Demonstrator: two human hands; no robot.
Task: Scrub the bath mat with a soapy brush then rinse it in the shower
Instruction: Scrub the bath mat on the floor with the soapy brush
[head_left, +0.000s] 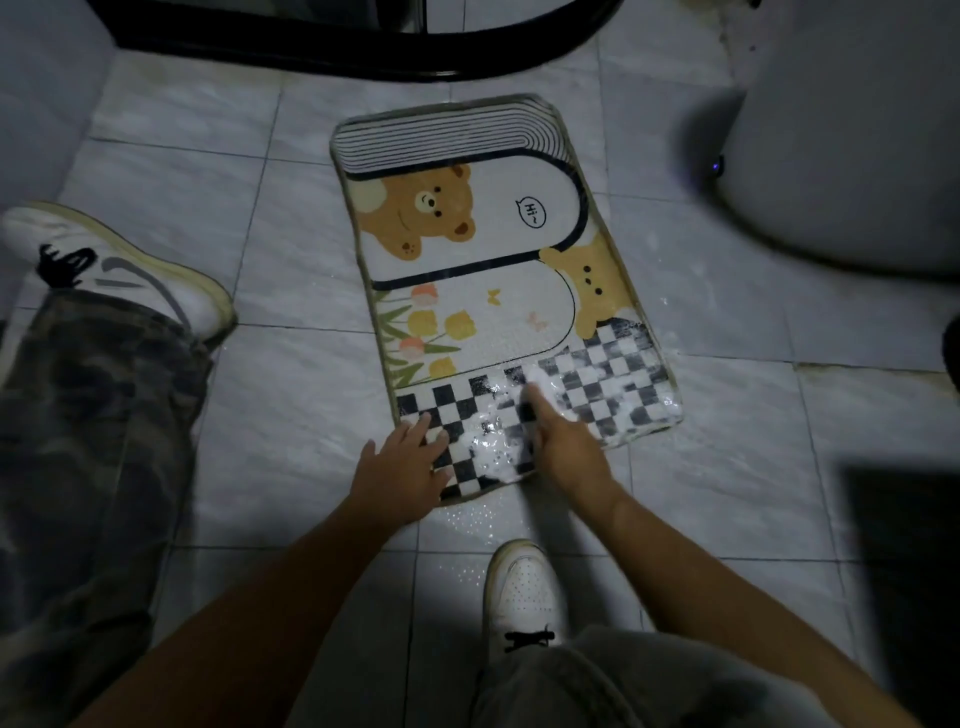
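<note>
Scrubbing step: foam (493, 457) only on the near checkered end of the bath mat (493, 249), flat on the floor tiles (182, 130). Left hand (410, 460) pressing its near corner, fingers straight; right hand (563, 447) on the foam, blurred, grip impossible to tell. Next, probably, carrying lather toward the bear print (426, 213).

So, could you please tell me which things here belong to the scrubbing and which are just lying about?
Job: mat, foam, blurred brush in right hand, left hand pressing the mat's corner, black frame (likely the shower).
Idle: white fixture, shoes.
</note>
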